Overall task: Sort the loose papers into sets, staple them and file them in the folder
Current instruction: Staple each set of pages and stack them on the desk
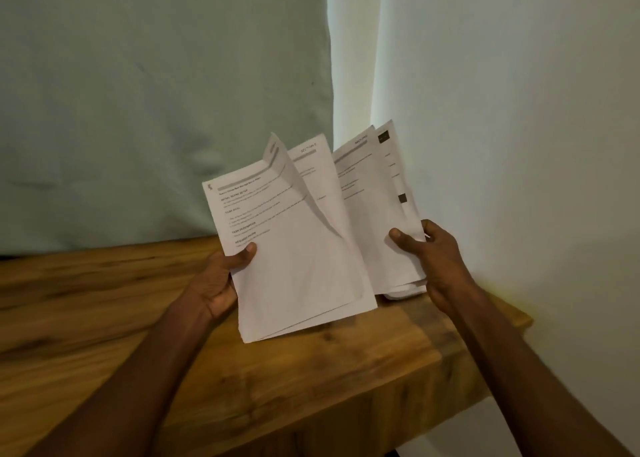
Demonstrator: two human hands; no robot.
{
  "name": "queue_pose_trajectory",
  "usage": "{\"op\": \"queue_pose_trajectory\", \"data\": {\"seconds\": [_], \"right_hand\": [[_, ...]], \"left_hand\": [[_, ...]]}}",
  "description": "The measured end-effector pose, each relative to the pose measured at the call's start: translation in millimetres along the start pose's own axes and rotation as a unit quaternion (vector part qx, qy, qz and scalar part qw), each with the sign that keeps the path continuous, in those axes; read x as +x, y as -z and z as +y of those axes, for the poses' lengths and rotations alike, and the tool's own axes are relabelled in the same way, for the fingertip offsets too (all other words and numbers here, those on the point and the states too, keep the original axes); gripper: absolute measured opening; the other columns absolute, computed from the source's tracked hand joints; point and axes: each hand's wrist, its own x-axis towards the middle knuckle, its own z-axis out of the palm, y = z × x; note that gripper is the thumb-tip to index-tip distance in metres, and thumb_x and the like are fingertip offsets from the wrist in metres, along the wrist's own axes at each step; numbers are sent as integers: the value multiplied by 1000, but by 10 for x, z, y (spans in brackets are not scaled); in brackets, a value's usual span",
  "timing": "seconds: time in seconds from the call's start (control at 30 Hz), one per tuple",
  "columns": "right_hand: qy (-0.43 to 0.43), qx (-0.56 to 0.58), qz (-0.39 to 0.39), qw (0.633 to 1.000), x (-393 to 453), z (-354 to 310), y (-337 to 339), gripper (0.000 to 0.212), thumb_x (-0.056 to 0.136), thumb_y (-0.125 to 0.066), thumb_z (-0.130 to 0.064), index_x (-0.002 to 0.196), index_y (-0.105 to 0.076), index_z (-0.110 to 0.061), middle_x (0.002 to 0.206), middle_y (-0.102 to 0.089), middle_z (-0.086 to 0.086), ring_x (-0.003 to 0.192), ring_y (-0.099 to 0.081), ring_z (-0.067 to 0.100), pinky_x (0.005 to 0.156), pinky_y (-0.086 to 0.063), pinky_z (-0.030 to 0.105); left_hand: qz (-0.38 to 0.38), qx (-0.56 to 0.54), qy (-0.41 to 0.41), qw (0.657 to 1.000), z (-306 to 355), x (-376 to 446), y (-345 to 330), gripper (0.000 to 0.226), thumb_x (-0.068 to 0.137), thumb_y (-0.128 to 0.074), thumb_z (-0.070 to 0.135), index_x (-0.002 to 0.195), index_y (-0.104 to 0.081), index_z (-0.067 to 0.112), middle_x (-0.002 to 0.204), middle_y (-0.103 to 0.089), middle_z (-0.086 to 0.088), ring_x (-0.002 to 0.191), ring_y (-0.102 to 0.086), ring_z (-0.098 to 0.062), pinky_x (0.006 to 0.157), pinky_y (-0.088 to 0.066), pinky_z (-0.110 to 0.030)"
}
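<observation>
I hold two bunches of printed white papers upright above the wooden table [104,311]. My left hand [221,280] grips the left bunch of papers [298,269] at its left edge, thumb on the front sheet. That front sheet's top right corner curls forward. My right hand [433,255] grips the right bunch of papers [374,207] at its lower right, thumb on the front. The two bunches fan apart like an open book. No stapler or folder is in sight.
The table's right end [512,321] stops close to a pale wall [519,110]. A grey-green cloth surface [156,92] stands behind the table. A small white object [401,292] lies on the table under the right bunch.
</observation>
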Motion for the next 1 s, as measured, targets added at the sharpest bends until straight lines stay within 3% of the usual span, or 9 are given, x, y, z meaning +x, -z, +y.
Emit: {"op": "queue_pose_trajectory", "data": {"seconds": [0.07, 0.13, 0.27, 0.5, 0.63, 0.7, 0.8, 0.9, 1.0], "right_hand": [[-4, 30, -36, 999, -28, -65, -210, 32, 76, -85, -33, 102, -68, -25, 85, -77, -13, 77, -73, 11, 58, -54, 33], [-12, 89, -71, 993, -40, -93, -483, 43, 72, -86, -31, 110, -69, -23, 94, -79, -6, 83, -76, 15, 60, -59, 37], [-43, 149, -123, 980, -62, -101, -1215, 55, 74, -85, -29, 123, -67, -16, 110, -77, 10, 103, -73, 33, 87, -61, 51], [-158, 229, -211, 937, -116, 78, -2761, 53, 83, -82, -23, 131, -64, -8, 119, -73, 17, 112, -69, 39, 99, -53, 62], [-220, 235, -259, 911, -240, 276, -3429, 43, 88, -77, -19, 128, -65, -6, 118, -74, 19, 111, -70, 39, 100, -52, 63], [-235, 232, -283, 900, -275, 413, -3634, 42, 89, -76, -17, 128, -65, -6, 119, -73, 19, 111, -70, 39, 100, -52, 62], [-245, 199, -301, 900, -265, 565, -3719, 44, 85, -80, -16, 126, -66, -8, 118, -74, 18, 108, -72, 39, 96, -55, 61], [-241, 136, -275, 921, -234, 665, -3659, 47, 80, -85, -12, 123, -65, -15, 110, -77, 12, 101, -74, 35, 72, -64, 50], [-231, 62, -268, 933, -221, 655, -3582, 46, 75, -89, -11, 113, -65, -22, 103, -77, 8, 96, -74, 33, 78, -63, 55]], "left_hand": [[17, 4, -10, 1000, 133, -31, 139, 49, 84, -71, 6, 132, -66, 17, 130, -70, -14, 113, -70, -32, 88, -62, -50], [38, 7, -22, 999, 335, -81, 365, 53, 84, -71, 6, 135, -64, 18, 133, -68, -14, 124, -63, -36, 102, -53, -57], [84, 33, -71, 993, 830, -254, 972, 63, 83, -70, 5, 144, -58, 16, 139, -65, -14, 133, -57, -36, 113, -43, -58], [211, 12, -65, 975, 1508, -701, 2064, 57, 87, -66, 4, 142, -59, 14, 133, -69, -13, 118, -66, -31, 84, -63, -47], [265, -22, -53, 962, 1664, -711, 2352, 39, 98, -58, 2, 136, -59, 9, 97, -78, -11, 83, -76, -26, 57, -63, -40], [279, -5, -57, 959, 1683, -648, 2446, 36, 98, -59, -1, 134, -60, 4, 99, -78, -13, 86, -77, -28, 67, -64, -44], [285, 43, -59, 956, 1679, -561, 2550, 43, 96, -64, -2, 138, -61, 7, 132, -68, -18, 124, -63, -40, 107, -48, -61], [322, 94, -52, 941, 1678, -521, 2594, 37, 91, -72, 0, 126, -69, 10, 127, -72, -13, 118, -66, -37, 107, -49, -58], [365, 176, -39, 913, 1657, -548, 2562, 26, 91, -73, 1, 117, -70, 8, 126, -71, -13, 106, -69, -31, 100, -54, -50]]}}
